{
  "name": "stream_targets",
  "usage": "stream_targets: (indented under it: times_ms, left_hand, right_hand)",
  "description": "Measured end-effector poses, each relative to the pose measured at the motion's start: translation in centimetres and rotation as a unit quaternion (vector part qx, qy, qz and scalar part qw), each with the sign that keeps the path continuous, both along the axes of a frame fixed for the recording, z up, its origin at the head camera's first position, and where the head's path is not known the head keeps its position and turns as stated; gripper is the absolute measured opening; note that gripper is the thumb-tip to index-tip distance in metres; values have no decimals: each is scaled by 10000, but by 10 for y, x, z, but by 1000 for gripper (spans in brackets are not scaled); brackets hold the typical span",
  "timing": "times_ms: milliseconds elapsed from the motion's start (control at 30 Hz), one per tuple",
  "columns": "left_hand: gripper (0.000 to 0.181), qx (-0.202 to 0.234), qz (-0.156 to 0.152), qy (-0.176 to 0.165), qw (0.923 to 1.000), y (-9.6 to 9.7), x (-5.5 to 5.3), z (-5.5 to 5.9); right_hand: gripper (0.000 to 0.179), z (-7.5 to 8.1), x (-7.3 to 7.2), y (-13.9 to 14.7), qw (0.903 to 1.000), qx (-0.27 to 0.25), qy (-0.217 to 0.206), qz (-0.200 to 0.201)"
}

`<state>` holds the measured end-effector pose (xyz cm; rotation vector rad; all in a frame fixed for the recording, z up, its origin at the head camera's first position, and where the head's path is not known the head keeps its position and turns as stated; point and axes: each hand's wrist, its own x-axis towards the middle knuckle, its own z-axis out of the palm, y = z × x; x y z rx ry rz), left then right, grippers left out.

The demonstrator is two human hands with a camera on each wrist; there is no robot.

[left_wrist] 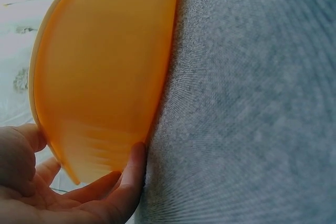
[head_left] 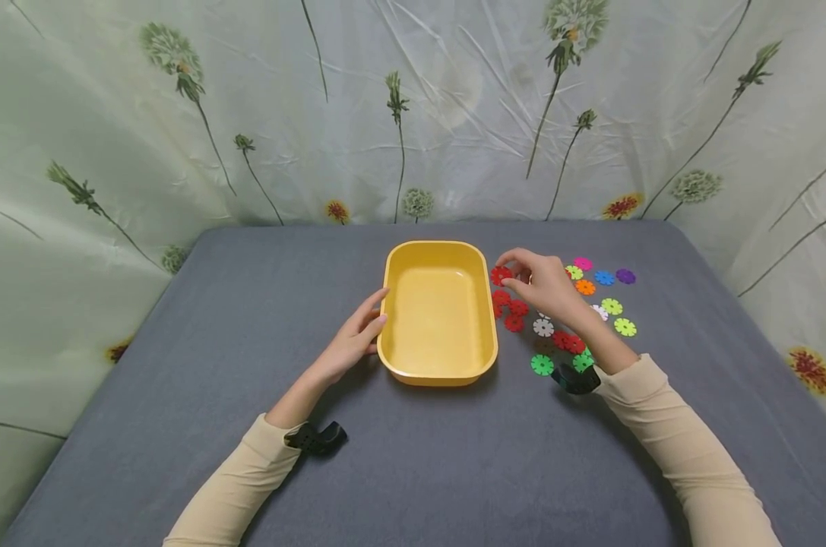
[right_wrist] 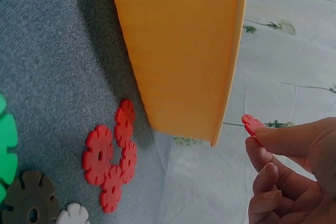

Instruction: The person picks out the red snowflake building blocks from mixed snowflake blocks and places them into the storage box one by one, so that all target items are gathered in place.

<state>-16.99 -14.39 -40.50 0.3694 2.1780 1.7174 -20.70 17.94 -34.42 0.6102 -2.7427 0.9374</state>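
A yellow plastic basin (head_left: 440,319) with rounded corners stands on the grey cloth. Against its left side rests my left hand (head_left: 351,342); in the left wrist view the fingertips (left_wrist: 137,156) touch the outer wall, with the thumb near the rim. Thumb and forefinger of my right hand (head_left: 549,289) pinch a red notched disc (right_wrist: 252,124), raised just off the basin's right side. Below that hand, more red notched discs (head_left: 515,323) lie close to the basin, some joined edge to edge in the right wrist view.
Several loose notched discs spread right of the basin: a white disc (head_left: 543,327), a green disc (head_left: 542,365), a blue disc (head_left: 604,278), a purple disc (head_left: 625,276). A floral curtain (head_left: 454,114) hangs behind the table (head_left: 269,281). The right forearm hides some discs.
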Motion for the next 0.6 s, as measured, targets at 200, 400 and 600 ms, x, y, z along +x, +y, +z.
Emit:
stream_targets:
  times_ms: [200,400,600]
  left_hand:
    - [53,5,74,11,10000,0,1,1]
    - [52,73,65,-75,9999,2,0,-1]
    - [52,-30,61,-37,10000,1,-1,-2]
  right_hand:
    - [23,0,-4,-6,9998,-58,59,178]
    - [24,1,-8,-12,9998,69,-36,186]
    - [24,3,-12,-20,9994,134,-127,277]
